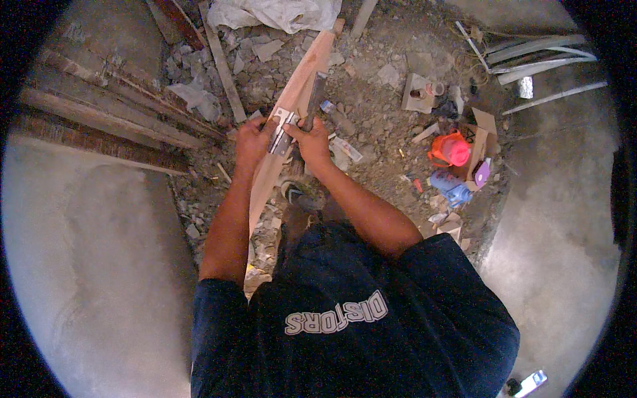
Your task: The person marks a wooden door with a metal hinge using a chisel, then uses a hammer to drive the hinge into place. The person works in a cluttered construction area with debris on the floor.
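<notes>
At frame centre our left hand [252, 140] presses a metal hinge [281, 131] onto the wooden plank [295, 86], our right hand [312, 140] grips a chisel-like tool [314, 99]; we see no screws yet.

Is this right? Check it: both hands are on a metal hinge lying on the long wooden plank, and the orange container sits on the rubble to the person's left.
Not quite. The orange container sits to the person's right, not the left, as the head view shows. The rest holds: the left hand and the right hand are both at the metal hinge on the long wooden plank.
</notes>
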The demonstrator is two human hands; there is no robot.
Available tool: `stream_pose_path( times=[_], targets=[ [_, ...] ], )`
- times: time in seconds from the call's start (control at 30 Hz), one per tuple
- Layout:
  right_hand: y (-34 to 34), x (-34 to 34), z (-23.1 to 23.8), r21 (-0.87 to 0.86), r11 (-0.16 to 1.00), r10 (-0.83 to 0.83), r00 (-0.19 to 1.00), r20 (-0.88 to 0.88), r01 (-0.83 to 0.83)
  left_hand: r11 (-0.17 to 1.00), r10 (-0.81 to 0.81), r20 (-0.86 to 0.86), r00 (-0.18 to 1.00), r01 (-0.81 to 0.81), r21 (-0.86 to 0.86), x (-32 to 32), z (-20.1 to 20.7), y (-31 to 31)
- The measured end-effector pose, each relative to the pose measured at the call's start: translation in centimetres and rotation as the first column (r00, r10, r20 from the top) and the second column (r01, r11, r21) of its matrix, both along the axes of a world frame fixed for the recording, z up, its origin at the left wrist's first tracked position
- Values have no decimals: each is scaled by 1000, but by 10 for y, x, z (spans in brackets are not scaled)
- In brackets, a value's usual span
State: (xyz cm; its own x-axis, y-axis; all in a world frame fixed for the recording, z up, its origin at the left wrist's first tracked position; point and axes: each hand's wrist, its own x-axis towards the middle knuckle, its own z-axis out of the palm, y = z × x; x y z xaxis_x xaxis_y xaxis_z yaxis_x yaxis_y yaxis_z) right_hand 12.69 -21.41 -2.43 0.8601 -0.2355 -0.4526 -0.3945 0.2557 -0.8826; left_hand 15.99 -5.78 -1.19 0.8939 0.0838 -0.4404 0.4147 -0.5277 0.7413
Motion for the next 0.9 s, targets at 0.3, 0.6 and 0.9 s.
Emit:
stream_pose_path(
  times=[0.3, 0.6, 0.9],
  targets=[
    [-2, -2, 46, -169, 984, 43, 997, -68, -54, 999, -18, -8, 1000, 19, 31, 4, 23, -3],
    [1, -7, 10, 234, 967, -87, 995, -48, 96, 997, -81, 39, 996, 80, 8, 9, 30, -3],
    [-19, 2, 2, 153, 986, 84, 984, -156, -60, 997, -81, -1, 997, 81, 8, 15, 32, -1]
  ],
)
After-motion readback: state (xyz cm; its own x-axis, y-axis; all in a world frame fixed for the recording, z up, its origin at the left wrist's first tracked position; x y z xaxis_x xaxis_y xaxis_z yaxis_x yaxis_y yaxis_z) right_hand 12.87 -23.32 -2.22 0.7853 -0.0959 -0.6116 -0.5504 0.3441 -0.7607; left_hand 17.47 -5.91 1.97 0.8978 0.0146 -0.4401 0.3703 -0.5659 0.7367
